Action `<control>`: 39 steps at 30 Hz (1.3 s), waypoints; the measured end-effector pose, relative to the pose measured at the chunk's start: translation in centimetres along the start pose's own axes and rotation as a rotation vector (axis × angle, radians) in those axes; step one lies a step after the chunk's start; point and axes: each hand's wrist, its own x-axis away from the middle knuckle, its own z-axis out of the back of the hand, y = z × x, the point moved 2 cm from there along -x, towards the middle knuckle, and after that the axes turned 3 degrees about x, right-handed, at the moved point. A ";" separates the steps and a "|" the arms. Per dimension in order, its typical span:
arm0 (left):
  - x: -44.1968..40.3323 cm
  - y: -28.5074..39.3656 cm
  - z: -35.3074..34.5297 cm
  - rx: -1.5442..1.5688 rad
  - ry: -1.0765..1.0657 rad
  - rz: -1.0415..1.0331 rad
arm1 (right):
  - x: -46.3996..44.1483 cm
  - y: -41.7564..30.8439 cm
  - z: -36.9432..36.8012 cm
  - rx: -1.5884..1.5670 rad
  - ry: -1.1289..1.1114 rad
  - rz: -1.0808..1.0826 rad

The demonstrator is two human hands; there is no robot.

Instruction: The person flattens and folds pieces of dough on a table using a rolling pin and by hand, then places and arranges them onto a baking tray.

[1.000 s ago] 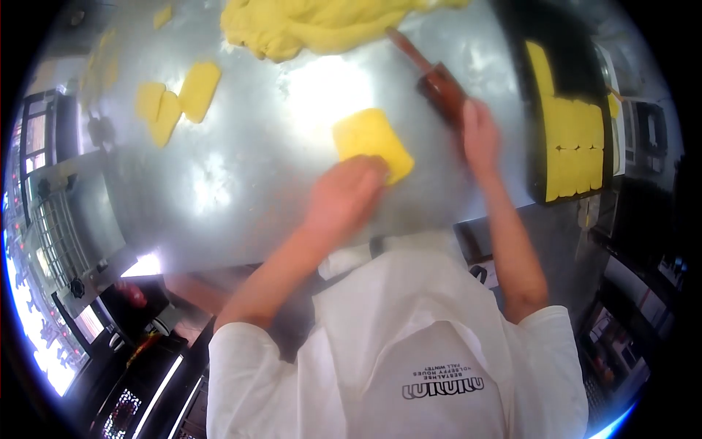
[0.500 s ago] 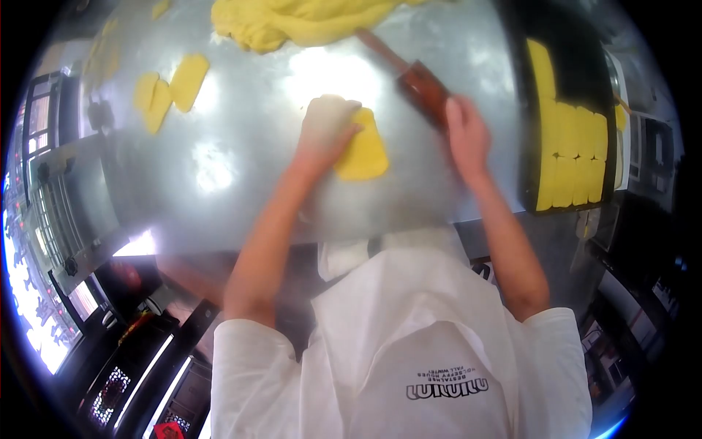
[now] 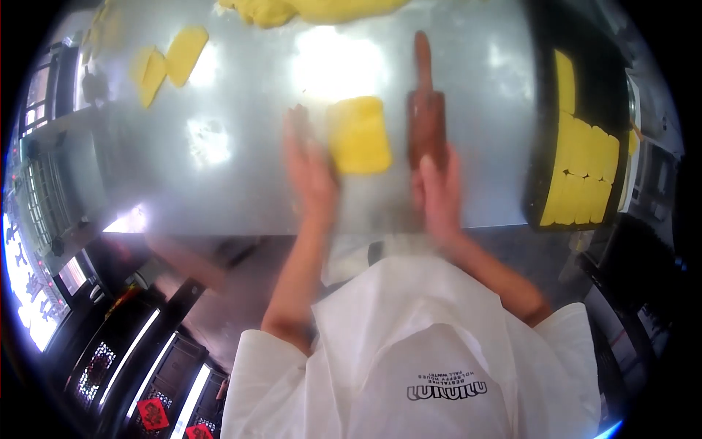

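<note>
A flattened piece of yellow dough lies on the metal worktop between my hands. Just left of it is my left hand, fingers stretched out, slightly blurred and holding nothing; whether it touches the dough's edge I cannot tell. My right hand grips the near end of a reddish-brown rolling pin, to the right of the dough. The pin's far handle points away from me.
A large mass of yellow dough lies at the far edge of view. Two flat dough pieces rest at the far left of the metal worktop. On the right, a black tray holds several flat dough pieces in rows.
My left hand has come off the dough piece and opened beside it. The rolling pin has turned from a slant to nearly straight ahead and moved closer to the dough with my right hand.
</note>
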 end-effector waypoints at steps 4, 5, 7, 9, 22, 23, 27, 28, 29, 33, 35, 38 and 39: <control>1.2 -0.4 -2.2 0.228 0.044 0.083 | 2.1 1.0 -4.5 -0.109 -0.034 -0.052; 1.2 -0.1 -2.3 0.310 0.040 0.104 | 2.4 0.7 -5.1 -0.145 -0.040 -0.047; 1.0 -0.3 -1.9 0.440 0.039 0.160 | 2.3 1.1 -4.5 -0.137 -0.005 -0.081; 0.9 -0.4 -0.4 0.183 -0.074 0.100 | 2.1 0.8 -2.6 -0.085 0.040 -0.117; -1.0 0.1 -0.9 -0.702 -0.746 -0.449 | -2.3 -1.7 5.7 0.521 0.247 0.204; -0.7 -0.2 -1.0 -0.713 -0.736 -0.453 | -2.3 -1.1 5.6 0.541 0.263 0.244; 0.2 2.4 -1.9 -0.709 -0.696 -0.398 | -1.3 -1.3 4.6 0.594 0.304 0.315; 0.5 2.5 -2.6 -0.720 -0.664 -0.410 | -1.4 -1.2 4.7 0.607 0.292 0.337; 0.4 2.7 -3.5 -0.731 -0.628 -0.424 | -1.7 -1.1 4.9 0.618 0.280 0.365; -0.2 1.0 -5.8 -0.834 -0.471 -0.409 | -2.2 -1.3 5.2 0.672 0.288 0.371; 0.0 0.6 -5.9 -0.863 -0.493 -0.381 | -1.9 -1.5 5.3 0.642 0.253 0.323; -0.3 0.9 -6.0 -0.889 -0.513 -0.359 | -2.3 -1.9 5.6 0.651 0.228 0.372; -0.5 1.0 -6.1 -0.897 -0.523 -0.358 | -2.6 -2.2 5.4 0.657 0.228 0.407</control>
